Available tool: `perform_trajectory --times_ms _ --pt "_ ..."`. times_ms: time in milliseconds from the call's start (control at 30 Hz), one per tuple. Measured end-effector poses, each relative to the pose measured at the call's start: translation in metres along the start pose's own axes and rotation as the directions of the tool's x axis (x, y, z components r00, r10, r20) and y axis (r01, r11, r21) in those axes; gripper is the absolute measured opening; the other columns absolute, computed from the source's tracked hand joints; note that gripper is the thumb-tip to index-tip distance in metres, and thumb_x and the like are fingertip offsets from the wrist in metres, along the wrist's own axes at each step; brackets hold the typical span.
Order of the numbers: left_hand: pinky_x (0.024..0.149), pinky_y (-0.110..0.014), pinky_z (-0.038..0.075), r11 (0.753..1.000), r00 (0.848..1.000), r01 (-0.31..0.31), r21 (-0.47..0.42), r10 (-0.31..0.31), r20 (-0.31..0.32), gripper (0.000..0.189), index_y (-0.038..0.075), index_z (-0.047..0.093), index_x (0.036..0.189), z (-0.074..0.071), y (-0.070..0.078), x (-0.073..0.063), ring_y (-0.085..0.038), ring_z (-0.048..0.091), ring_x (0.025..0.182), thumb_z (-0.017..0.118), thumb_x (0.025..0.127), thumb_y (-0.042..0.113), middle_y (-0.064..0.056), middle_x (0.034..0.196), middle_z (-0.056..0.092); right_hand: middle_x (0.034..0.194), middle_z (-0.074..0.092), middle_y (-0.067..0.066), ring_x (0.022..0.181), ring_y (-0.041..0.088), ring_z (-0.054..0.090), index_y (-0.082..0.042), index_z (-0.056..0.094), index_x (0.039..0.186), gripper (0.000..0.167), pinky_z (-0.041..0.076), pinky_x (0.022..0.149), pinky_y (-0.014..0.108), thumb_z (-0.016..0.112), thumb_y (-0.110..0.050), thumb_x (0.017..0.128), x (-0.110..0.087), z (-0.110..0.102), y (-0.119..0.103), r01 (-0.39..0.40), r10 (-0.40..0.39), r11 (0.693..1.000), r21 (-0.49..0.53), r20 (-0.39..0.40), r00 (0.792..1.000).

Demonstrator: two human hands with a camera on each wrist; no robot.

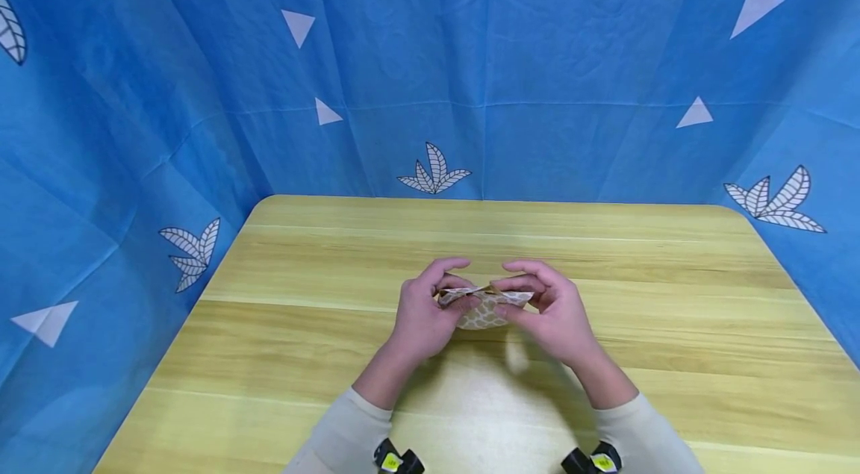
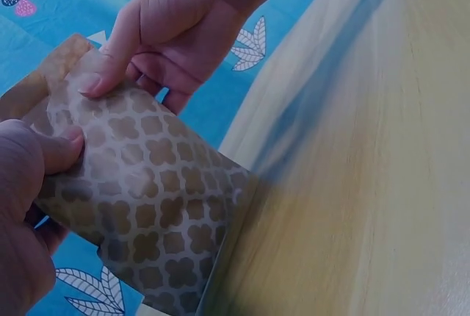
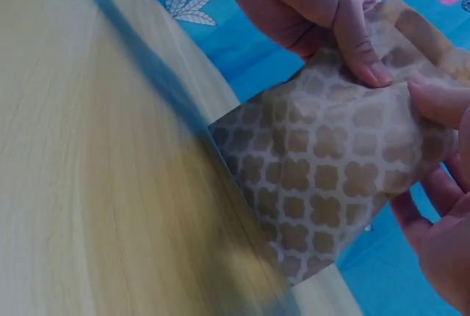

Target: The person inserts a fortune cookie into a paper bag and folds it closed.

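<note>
Two-handed hold on a patterned paper bag (image 1: 481, 319)

The left hand (image 1: 423, 316) is at the bag's 9 o'clock and the right hand (image 1: 559, 316) at its 3 o'clock, each grip clamped on the paper, a thumb on the patterned face. The bag is over the wooden surface (image 1: 295, 354), towards 6 o'clock from the head view's centre; whether its base touches the wood, I cannot tell. At 12 o'clock, beyond the surface, hangs a blue curtain (image 1: 571, 71)
</note>
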State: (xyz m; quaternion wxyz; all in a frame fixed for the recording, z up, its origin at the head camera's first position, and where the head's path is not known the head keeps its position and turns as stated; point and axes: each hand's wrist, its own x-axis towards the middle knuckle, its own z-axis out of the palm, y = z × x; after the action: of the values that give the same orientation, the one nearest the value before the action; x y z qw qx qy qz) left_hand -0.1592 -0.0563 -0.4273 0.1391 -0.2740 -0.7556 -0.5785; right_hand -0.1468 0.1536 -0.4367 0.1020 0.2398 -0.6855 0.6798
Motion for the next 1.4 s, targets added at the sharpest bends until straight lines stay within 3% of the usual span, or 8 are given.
perform_trajectory --times_ms 233,400,567,767,1000,1100,1233,1400 --pt "0.083 -0.038 0.056 0.999 0.997 0.028 -0.02 -0.026 0.071 0.062 -0.006 0.052 0.132 -0.004 0.022 0.003 -0.031 0.07 0.093 0.08 0.077 -0.013 -0.016 0.101 0.072 0.09 0.074 0.01 0.084 0.017 0.072 0.008 0.064 0.108 0.037 0.056 0.068 0.026 0.075 0.02 0.075 0.0 0.005 0.001 0.027 -0.03 0.999 -0.026 -0.123 0.992" --pt "0.086 -0.038 0.056 1.0 0.996 0.007 -0.019 -0.005 0.094 0.065 -0.006 0.05 0.134 -0.006 0.034 0.002 -0.032 0.07 0.094 0.079 0.076 -0.014 -0.017 0.102 0.071 0.083 0.074 0.009 0.078 0.015 0.071 0.008 0.064 0.1 0.037 0.052 0.059 0.021 0.078 0.023 0.069 0.001 0.009 0.002 0.035 -0.038 0.999 -0.017 -0.192 0.981" --pt "0.079 -0.031 0.057 0.999 0.997 0.036 -0.006 -0.036 0.063 0.06 -0.001 0.055 0.132 -0.003 0.023 0.001 -0.029 0.07 0.093 0.079 0.077 -0.013 -0.013 0.099 0.073 0.093 0.074 0.013 0.085 0.018 0.071 0.009 0.062 0.108 0.043 0.056 0.069 0.024 0.077 0.022 0.07 0.001 0.007 0.004 0.037 -0.038 0.999 -0.007 -0.133 0.99" --pt "0.062 -0.026 0.058 1.0 0.999 -0.006 0.012 0.006 0.044 0.053 -0.006 0.057 0.124 -0.006 0.033 0.003 -0.029 0.072 0.085 0.078 0.077 -0.016 -0.016 0.093 0.073 0.101 0.073 0.013 0.092 0.021 0.071 0.007 0.06 0.118 0.047 0.057 0.077 0.03 0.076 0.018 0.075 0.0 0.002 0.004 -0.02 0.018 1.0 -0.021 -0.057 0.998" --pt "0.084 -0.036 0.056 1.0 0.998 0.0 0.01 -0.001 0.058 0.058 -0.007 0.053 0.129 -0.006 0.033 0.004 -0.031 0.07 0.094 0.079 0.077 -0.013 -0.015 0.098 0.073 0.089 0.074 0.008 0.081 0.015 0.071 0.003 0.066 0.107 0.035 0.052 0.058 0.023 0.078 0.015 0.076 0.002 0.004 0.007 -0.028 0.016 0.996 -0.083 -0.144 0.99" --pt "0.086 -0.041 0.056 1.0 0.997 -0.013 0.012 0.012 0.07 0.062 -0.008 0.051 0.13 -0.006 0.031 0.003 -0.032 0.07 0.094 0.08 0.076 -0.013 -0.016 0.099 0.072 0.085 0.074 0.007 0.077 0.014 0.07 0.005 0.065 0.102 0.034 0.048 0.052 0.02 0.079 0.017 0.074 0.003 0.005 0.01 -0.018 0.003 0.996 -0.084 -0.177 0.984" --pt "0.083 -0.038 0.057 0.999 0.997 0.031 0.02 -0.032 0.065 0.061 -0.004 0.053 0.131 -0.005 0.026 0.003 -0.029 0.071 0.091 0.08 0.077 -0.012 -0.014 0.098 0.073 0.09 0.074 0.009 0.08 0.017 0.071 0.007 0.064 0.107 0.038 0.054 0.058 0.023 0.079 0.018 0.073 0.002 0.006 0.011 -0.023 0.013 0.998 -0.054 -0.167 0.986" --pt "0.081 -0.031 0.056 0.996 0.995 0.079 0.034 -0.08 0.053 0.057 0.0 0.056 0.129 -0.002 0.018 0.003 -0.025 0.071 0.09 0.08 0.078 -0.011 -0.01 0.095 0.074 0.106 0.071 0.011 0.087 0.023 0.071 0.006 0.06 0.122 0.052 0.059 0.071 0.035 0.077 0.018 0.074 -0.001 0.004 0.012 -0.075 0.076 0.997 0.015 -0.085 0.993"
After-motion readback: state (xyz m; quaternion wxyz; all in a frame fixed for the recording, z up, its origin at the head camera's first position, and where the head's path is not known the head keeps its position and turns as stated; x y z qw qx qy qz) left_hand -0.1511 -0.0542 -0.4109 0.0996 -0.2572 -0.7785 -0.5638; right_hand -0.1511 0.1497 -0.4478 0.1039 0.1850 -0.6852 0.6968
